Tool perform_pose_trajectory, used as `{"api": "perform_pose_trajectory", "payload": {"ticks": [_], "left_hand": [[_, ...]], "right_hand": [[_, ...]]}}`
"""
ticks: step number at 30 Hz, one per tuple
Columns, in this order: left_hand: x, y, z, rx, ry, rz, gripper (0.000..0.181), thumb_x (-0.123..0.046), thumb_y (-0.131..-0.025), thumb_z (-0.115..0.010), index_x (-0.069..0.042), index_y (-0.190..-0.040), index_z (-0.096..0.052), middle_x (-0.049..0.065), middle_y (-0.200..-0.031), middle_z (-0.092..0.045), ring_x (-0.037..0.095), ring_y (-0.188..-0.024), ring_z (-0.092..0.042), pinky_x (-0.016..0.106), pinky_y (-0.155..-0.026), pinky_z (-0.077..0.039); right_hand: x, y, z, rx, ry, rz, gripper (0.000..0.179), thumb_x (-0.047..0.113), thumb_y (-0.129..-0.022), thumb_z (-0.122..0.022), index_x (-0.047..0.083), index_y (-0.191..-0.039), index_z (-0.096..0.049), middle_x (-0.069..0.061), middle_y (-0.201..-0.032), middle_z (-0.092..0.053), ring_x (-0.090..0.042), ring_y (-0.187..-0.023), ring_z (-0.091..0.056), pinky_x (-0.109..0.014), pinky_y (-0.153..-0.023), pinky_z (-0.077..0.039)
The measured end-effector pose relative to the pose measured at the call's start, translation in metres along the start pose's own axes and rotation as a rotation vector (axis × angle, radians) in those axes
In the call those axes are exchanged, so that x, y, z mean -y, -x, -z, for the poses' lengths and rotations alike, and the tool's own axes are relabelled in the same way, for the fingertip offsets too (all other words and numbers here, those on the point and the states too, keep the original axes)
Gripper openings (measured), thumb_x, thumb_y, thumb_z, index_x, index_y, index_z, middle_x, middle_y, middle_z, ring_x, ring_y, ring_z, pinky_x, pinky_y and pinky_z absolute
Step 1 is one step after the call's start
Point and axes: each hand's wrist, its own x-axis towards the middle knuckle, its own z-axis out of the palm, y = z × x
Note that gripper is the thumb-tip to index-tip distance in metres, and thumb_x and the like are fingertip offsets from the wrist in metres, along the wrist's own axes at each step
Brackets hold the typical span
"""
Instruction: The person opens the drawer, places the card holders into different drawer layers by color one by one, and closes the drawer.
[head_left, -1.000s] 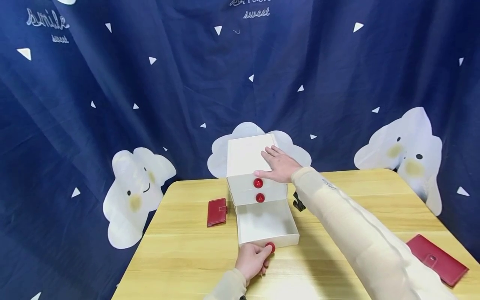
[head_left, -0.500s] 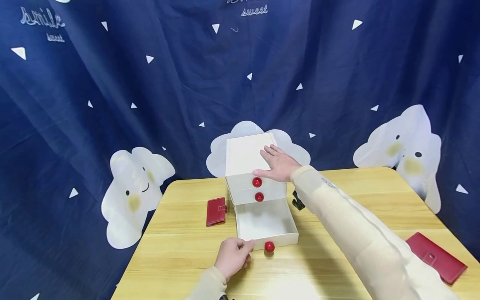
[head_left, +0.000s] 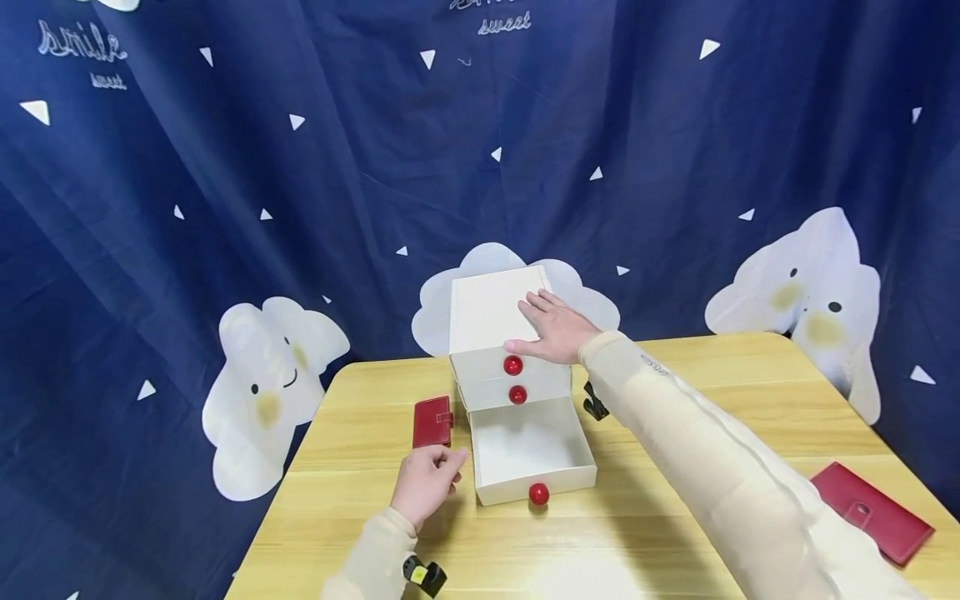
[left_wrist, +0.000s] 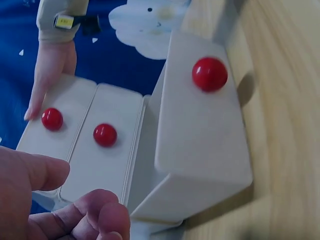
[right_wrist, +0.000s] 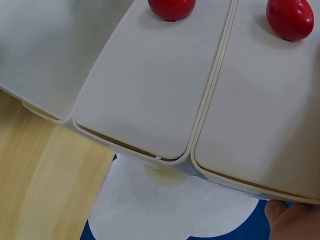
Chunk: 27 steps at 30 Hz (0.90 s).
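A white cabinet [head_left: 491, 312] of three stacked drawers stands on the table, each with a round red knob. Its bottom drawer [head_left: 501, 492] is pulled out, and nothing shows inside. My right hand [head_left: 553, 329] rests with spread fingers on the cabinet's top, thumb at the front edge. To the left of the open drawer is my left hand [head_left: 426, 485], fingers loosely bent and holding nothing. Just beyond it lies a small dark-red wallet [head_left: 431, 419] with a strap. The left wrist view shows a gap between thumb and fingers, before the upper drawer fronts [left_wrist: 104, 165].
A larger dark-red wallet [head_left: 870, 512] with a snap strap lies on the right of the wooden table [head_left: 322, 533], beyond my right forearm. A dark blue curtain [head_left: 360, 125] with white clouds hangs behind the table.
My left hand has let go of the bottom drawer's red knob and moved left and away, to near the small wallet. The drawer stays out; my right hand keeps its place.
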Motion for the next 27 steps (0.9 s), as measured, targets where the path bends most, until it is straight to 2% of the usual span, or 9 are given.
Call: {"api": "perform_pose_trajectory", "payload": {"ticks": [3, 7, 13, 17, 21, 27], "left_hand": [[0.003, -0.008, 0.006, -0.016, -0.033, -0.004, 0.028, -0.029, -0.092, -0.065, -0.005, -0.079, -0.068, 0.004, -0.063, -0.061, 0.016, -0.053, -0.059, 0.027, -0.051, -0.05], [0.009, -0.017, 0.013, -0.03, -0.086, -0.002, 0.028, -0.031, -0.092, -0.065, -0.004, -0.086, -0.07, 0.003, -0.065, -0.062, 0.017, -0.056, -0.061, 0.027, -0.054, -0.049], [0.017, -0.026, 0.021, -0.09, -0.263, -0.006, 0.027, -0.032, -0.092, -0.065, -0.006, -0.089, -0.07, -0.001, -0.07, -0.061, 0.012, -0.064, -0.054, 0.03, -0.064, -0.045], [0.019, -0.033, 0.025, -0.116, -0.354, -0.005, 0.029, -0.034, -0.091, -0.065, -0.005, -0.091, -0.069, -0.001, -0.075, -0.062, 0.014, -0.07, -0.057, 0.034, -0.069, -0.048], [0.025, -0.042, 0.029, -0.107, -0.413, 0.022, 0.038, -0.036, -0.091, -0.064, 0.0, -0.101, -0.066, 0.006, -0.085, -0.066, 0.02, -0.08, -0.062, 0.039, -0.075, -0.05], [0.041, -0.06, 0.034, -0.083, -0.505, 0.09, 0.06, -0.042, -0.091, -0.061, 0.01, -0.12, -0.057, 0.023, -0.108, -0.064, 0.037, -0.102, -0.06, 0.048, -0.086, -0.049]], "right_hand": [[0.001, 0.001, 0.002, -0.004, -0.005, -0.004, 0.097, 0.075, -0.087, -0.038, 0.005, -0.152, -0.023, -0.015, -0.159, -0.015, -0.029, -0.147, -0.005, -0.04, -0.118, -0.006], [0.0, 0.001, 0.002, -0.008, 0.001, 0.001, 0.097, 0.074, -0.087, -0.039, 0.004, -0.152, -0.023, -0.015, -0.158, -0.016, -0.03, -0.147, -0.006, -0.041, -0.118, -0.006], [0.001, 0.001, 0.001, 0.003, -0.002, -0.004, 0.098, 0.076, -0.086, -0.038, 0.005, -0.152, -0.023, -0.014, -0.159, -0.016, -0.029, -0.147, -0.005, -0.041, -0.118, -0.006], [0.002, 0.002, 0.002, 0.001, -0.013, -0.004, 0.098, 0.075, -0.086, -0.039, 0.005, -0.152, -0.023, -0.014, -0.159, -0.015, -0.029, -0.147, -0.004, -0.041, -0.118, -0.006], [0.002, 0.002, 0.002, 0.001, -0.017, -0.004, 0.098, 0.076, -0.086, -0.039, 0.004, -0.152, -0.023, -0.015, -0.158, -0.016, -0.029, -0.147, -0.005, -0.041, -0.118, -0.005], [0.0, 0.0, -0.002, -0.01, 0.011, 0.004, 0.1, 0.079, -0.085, -0.035, 0.005, -0.152, -0.024, -0.014, -0.158, -0.017, -0.029, -0.147, -0.007, -0.039, -0.118, -0.005]]}}
